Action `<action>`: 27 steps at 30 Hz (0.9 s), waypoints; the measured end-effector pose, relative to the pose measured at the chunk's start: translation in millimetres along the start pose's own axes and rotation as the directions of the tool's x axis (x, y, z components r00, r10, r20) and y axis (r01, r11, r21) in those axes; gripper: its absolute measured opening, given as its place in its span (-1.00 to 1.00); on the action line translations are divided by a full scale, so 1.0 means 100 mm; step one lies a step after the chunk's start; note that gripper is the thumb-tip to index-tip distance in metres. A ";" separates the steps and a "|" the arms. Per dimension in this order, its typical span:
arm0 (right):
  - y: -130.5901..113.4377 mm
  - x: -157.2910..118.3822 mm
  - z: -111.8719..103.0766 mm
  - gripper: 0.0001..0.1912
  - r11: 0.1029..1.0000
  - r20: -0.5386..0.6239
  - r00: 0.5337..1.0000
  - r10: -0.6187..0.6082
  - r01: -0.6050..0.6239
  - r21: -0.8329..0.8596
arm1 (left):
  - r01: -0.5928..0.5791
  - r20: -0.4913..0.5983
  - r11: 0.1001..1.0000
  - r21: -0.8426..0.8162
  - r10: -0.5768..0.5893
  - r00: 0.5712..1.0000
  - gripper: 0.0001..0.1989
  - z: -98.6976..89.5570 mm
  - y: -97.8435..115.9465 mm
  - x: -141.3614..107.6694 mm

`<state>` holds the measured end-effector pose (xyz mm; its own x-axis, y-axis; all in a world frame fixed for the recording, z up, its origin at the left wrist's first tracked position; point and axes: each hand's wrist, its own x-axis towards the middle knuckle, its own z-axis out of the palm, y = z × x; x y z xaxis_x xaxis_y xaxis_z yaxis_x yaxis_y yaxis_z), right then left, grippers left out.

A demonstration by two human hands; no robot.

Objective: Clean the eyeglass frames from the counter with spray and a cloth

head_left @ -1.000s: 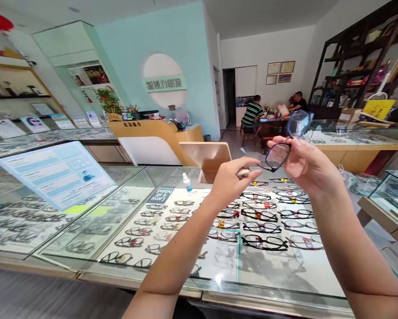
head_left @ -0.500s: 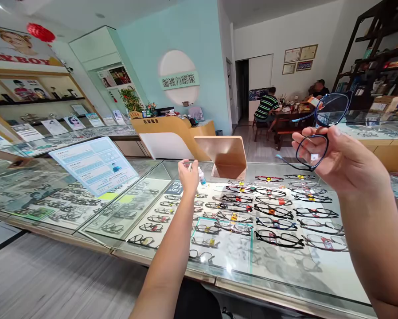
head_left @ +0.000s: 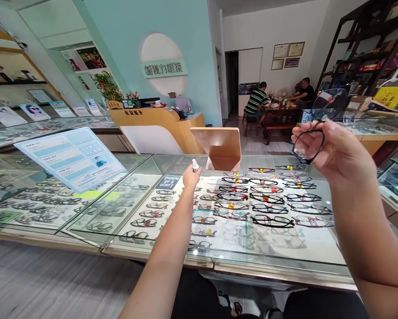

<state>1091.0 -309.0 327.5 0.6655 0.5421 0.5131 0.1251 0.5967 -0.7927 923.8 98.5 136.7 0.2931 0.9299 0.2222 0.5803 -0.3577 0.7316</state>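
Stretched out over the glass counter, my left hand (head_left: 191, 178) is closed around a small white spray bottle (head_left: 195, 165); its cap end sticks up above the fingers. My right hand (head_left: 338, 153) is raised at the right and pinches a pair of dark-rimmed eyeglasses (head_left: 308, 147) by the middle of the frame. One lens hangs below my fingers and the other rises above them. Beneath both hands, rows of eyeglasses (head_left: 268, 197) lie in the glass display case (head_left: 272, 254), several with coloured tags on the lenses.
A wooden-backed stand (head_left: 217, 141) rests on the counter just beyond my left hand. To the left leans a blue printed sign (head_left: 71, 157). Further back are a reception desk (head_left: 149, 119) and two people seated at a dark table (head_left: 275, 117).
My left hand has closed on the spray bottle, which stood beside it on the counter. My right hand still holds the eyeglasses, now tilted differently. The view has turned slightly.
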 end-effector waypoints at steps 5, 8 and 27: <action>0.42 -0.06 -0.21 -0.64 0.991 -0.017 0.992 0.125 -0.125 -0.035 | -0.067 -0.098 0.992 -0.112 0.056 0.994 -0.82 -0.10 0.19 -0.04; 0.70 -0.13 -0.39 -0.54 0.986 -0.053 0.985 0.166 -0.167 -0.024 | -0.166 -0.179 0.959 -0.230 0.126 0.976 -0.85 -0.19 0.40 -0.14; 1.17 -0.34 -0.57 -0.60 0.945 0.147 0.940 0.307 -0.320 0.069 | 0.336 0.607 0.507 -0.794 0.619 0.498 -0.67 0.28 1.29 -1.68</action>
<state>1125.4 -291.3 198.9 0.5560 0.7800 0.2871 -0.1451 0.4312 -0.8905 970.0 -106.5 175.8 0.9665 0.1900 0.1726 -0.2101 0.1994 0.9571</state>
